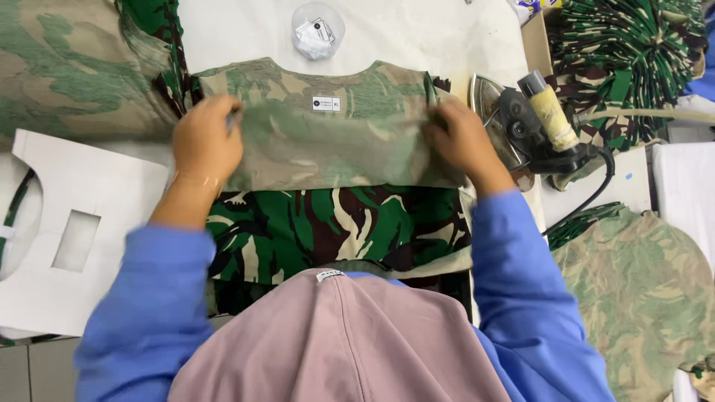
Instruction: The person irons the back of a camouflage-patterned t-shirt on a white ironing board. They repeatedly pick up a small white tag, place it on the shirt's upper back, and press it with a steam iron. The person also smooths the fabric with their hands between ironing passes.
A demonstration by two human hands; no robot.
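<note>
A white padded work table fills most of the view, its cloth cover evenly lit from above with only soft shadows. Near the table's far edge lies a small clear plastic bag of white tags. At the left edge rests a flat white cardboard folding template with a rectangular cut-out. Towards the right edge, a grey steam iron with a cream-wrapped handle lies tipped, its black cord trailing to the near side. At the far right corner sits a brown cardboard box beside a stack of dark green camouflage cloth. Pale camouflage garments lie along the right edge. Grey floor tiles show at the near left corner.
</note>
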